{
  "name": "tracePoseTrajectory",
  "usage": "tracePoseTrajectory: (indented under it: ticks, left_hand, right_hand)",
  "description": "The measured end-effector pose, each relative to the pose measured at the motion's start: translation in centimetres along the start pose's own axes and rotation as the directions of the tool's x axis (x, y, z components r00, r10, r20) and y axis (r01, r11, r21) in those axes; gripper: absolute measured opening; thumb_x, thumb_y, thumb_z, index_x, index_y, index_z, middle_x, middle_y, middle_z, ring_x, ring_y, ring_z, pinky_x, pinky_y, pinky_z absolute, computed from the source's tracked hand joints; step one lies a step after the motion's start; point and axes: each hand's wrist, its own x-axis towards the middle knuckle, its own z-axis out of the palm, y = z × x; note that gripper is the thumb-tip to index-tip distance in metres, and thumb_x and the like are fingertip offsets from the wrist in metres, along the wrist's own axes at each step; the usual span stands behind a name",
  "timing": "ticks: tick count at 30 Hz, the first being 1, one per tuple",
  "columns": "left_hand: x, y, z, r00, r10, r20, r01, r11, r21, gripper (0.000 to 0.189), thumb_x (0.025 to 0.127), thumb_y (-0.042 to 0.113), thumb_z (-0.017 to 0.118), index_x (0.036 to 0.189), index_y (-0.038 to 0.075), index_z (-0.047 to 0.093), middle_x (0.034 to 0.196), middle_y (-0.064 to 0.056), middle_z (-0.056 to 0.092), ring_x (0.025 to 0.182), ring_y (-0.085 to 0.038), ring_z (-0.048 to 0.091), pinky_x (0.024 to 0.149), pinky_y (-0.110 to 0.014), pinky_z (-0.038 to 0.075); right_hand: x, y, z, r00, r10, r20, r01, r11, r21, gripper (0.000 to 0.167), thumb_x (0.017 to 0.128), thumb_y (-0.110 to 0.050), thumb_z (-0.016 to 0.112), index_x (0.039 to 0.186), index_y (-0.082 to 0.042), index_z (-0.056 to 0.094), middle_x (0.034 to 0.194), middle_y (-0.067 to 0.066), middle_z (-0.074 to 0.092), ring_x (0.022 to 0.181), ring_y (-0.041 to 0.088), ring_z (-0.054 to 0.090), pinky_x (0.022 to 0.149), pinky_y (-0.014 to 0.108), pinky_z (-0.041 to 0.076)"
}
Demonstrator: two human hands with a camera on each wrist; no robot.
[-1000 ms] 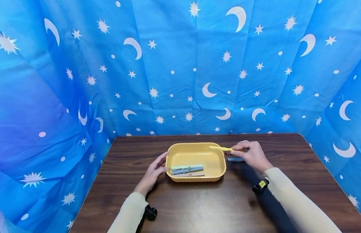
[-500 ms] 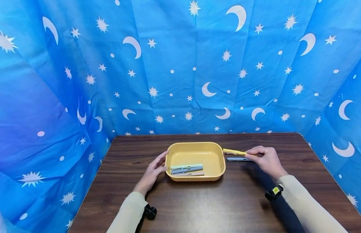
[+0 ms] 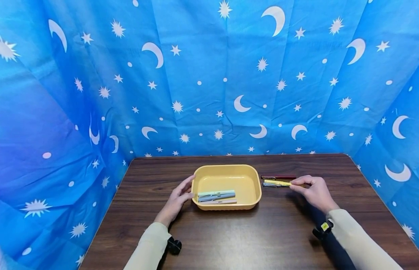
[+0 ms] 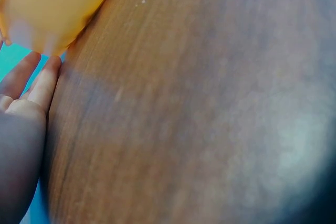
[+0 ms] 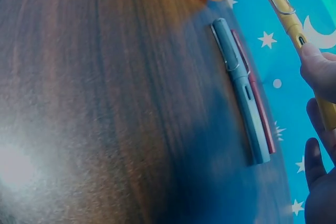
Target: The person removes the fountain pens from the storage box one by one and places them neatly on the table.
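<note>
First, the left hand (image 3: 173,203) lies with fingers extended against the left end of the yellow tray (image 3: 226,180), gripping nothing. Three pens (image 3: 220,196) rest inside, toward its near left. Right of the tray, a dark red pen (image 3: 280,177) and a blue-grey pen (image 5: 243,90) lie on the wooden table (image 3: 236,240); the right hand (image 3: 314,192) pinches a yellow pen (image 3: 277,182) close to them.

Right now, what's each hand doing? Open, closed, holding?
Left hand: open, fingers against the left end of the yellow tray.
Right hand: holding the yellow pen, pinched.
</note>
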Motion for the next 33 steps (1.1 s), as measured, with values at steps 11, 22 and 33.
tracePoseTrajectory:
  ticks: [11,22,33]
  left_hand:
    - [-0.2,0.5,0.2,1.000,-0.012,0.001,0.012,1.000,0.001,0.066,0.102,0.003,0.058,0.163,0.020,0.041,0.167,-0.013,0.038,0.154,-0.032,0.035,0.124,-0.051,0.032]
    - [-0.2,0.4,0.1,1.000,-0.009,0.009,0.009,1.000,0.003,0.066,0.102,0.005,0.059,0.163,0.020,0.040,0.168,-0.012,0.036,0.155,-0.031,0.034,0.124,-0.045,0.034]
    - [-0.2,0.4,0.0,1.000,-0.018,0.002,0.018,1.000,-0.001,0.065,0.102,0.004,0.059,0.163,0.020,0.041,0.168,-0.010,0.037,0.155,-0.030,0.034,0.113,-0.018,0.040]
  right_hand:
    - [-0.6,0.8,0.3,0.998,0.029,0.046,-0.026,0.996,-0.081,0.010,0.090,-0.019,0.084,0.099,-0.021,0.086,0.103,0.000,0.080,0.097,0.017,0.070,0.083,0.015,0.053]
    - [-0.9,1.2,0.9,0.998,0.005,0.069,0.003,0.993,-0.119,0.010,0.087,-0.013,0.086,0.093,-0.021,0.086,0.098,-0.002,0.079,0.096,0.022,0.071,0.083,0.027,0.058]
    - [-0.9,1.4,1.3,0.996,-0.059,0.074,0.069,0.987,-0.142,0.011,0.084,-0.010,0.088,0.089,-0.019,0.086,0.094,-0.004,0.078,0.095,0.023,0.071,0.083,0.036,0.061]
